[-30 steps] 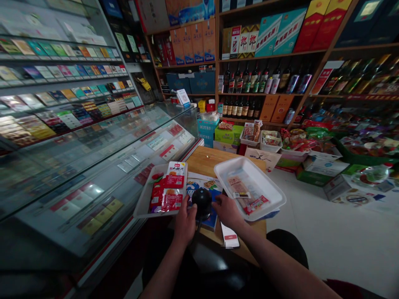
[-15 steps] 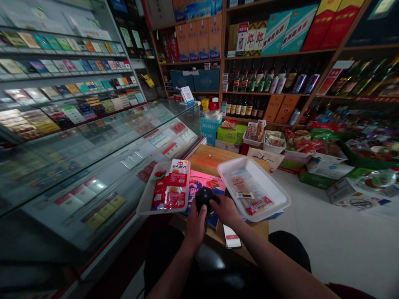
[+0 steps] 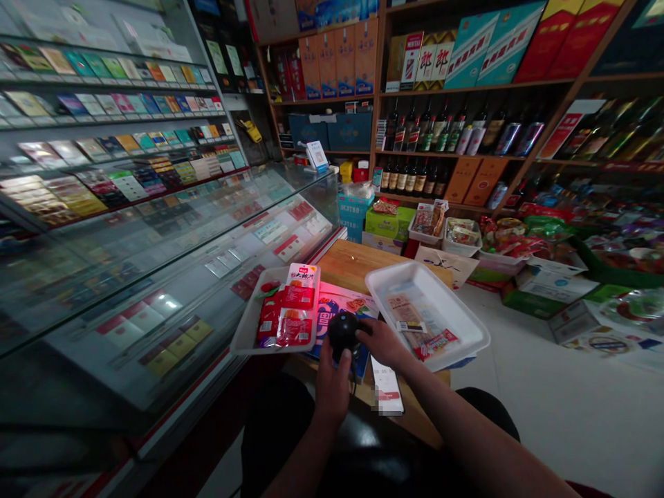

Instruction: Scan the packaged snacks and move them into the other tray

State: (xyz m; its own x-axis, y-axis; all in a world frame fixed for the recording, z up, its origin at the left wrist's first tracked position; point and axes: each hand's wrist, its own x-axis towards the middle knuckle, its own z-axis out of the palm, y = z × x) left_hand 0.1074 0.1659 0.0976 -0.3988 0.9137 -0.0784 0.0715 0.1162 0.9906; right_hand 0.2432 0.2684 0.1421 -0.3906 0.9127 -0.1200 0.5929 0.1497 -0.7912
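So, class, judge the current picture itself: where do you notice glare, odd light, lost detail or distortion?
Head view: a white glint shows through the glass counter; head view: pinkish light tints the blue printed package; head view: the black device shows little detail; head view: bagged goods toward the right edge look smeared and stretched.

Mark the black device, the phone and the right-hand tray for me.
Black device (image 3: 343, 330): head view, on its rounded top.
Phone (image 3: 386, 382): head view, on its lit screen.
Right-hand tray (image 3: 431, 303): head view, on its bare inside.
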